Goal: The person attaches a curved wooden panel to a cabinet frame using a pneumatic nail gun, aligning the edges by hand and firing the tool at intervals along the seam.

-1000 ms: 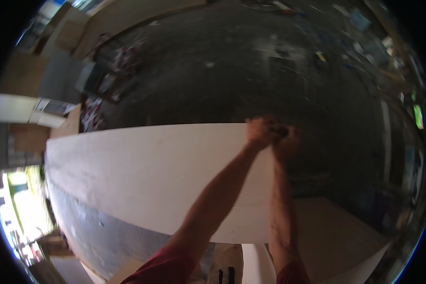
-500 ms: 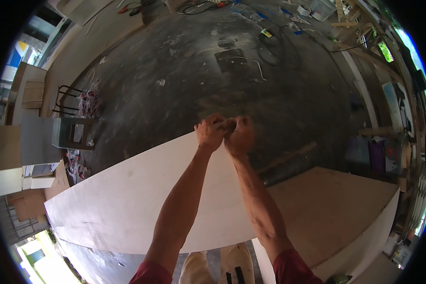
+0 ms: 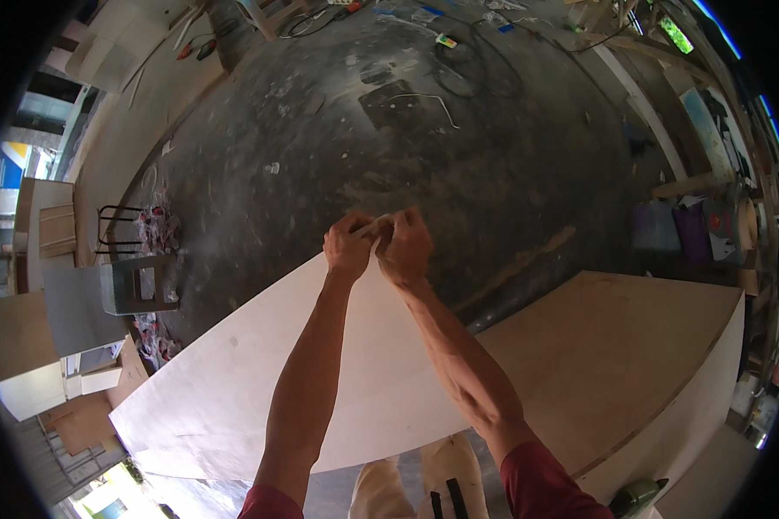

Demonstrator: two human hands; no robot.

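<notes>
A long white panel point(image 3: 277, 372) stretches in front of me, its far corner lying under my hands. At that corner my left hand point(image 3: 350, 249) is closed, fingers bent in a pinch. Right beside it, my right hand point(image 3: 406, 249) is closed too, its fingertips meeting those of the left. Between them is a small pale piece, too blurred and covered to name. Both forearms reach over the panel. To the right of it stands a large box-like wooden piece point(image 3: 614, 346) with a brown top and a pale side.
A grey box-shaped frame point(image 3: 130, 288) and a dark metal rack point(image 3: 117, 227) stand at the left by bundled plastic. Cables point(image 3: 467, 69) and a bent white rod point(image 3: 441, 104) lie on the dark floor. Lumber lines the right side. A green bottle-like object point(image 3: 636, 496) is at the lower right.
The view has turned, so the floor things and the panel sit differently in it. My hands are still together at the panel's far corner, fingers slightly shifted.
</notes>
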